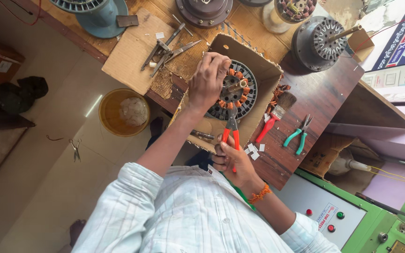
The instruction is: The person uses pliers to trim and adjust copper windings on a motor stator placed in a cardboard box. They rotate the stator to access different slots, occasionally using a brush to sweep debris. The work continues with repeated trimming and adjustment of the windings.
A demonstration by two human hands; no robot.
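— On the wooden tabletop (324,93), what is the biggest thing by the hands?

— An open cardboard box (258,70), tilted toward the person. Inside it lies a round motor stator (236,91) with copper-coloured windings around a central shaft.

— Where are the hands relative to it?

— The left hand (207,82) sits on the stator's left edge, fingers curled down and closed onto the windings near the rim. The right hand (233,161) is just below the box, wrapped tight around the red handles of a pair of pliers (232,131); the pliers' nose reaches up to the stator's lower edge.

— And around them?

— A second motor (317,42) stands further back on the tabletop. To the right of the box lie a red-handled brush (277,115) and green-handled pliers (298,133), apart from both hands. Small white slips (254,151) lie just beside the right hand. Scissors and metal tools (167,49) rest on a cardboard sheet (137,47) to the left.
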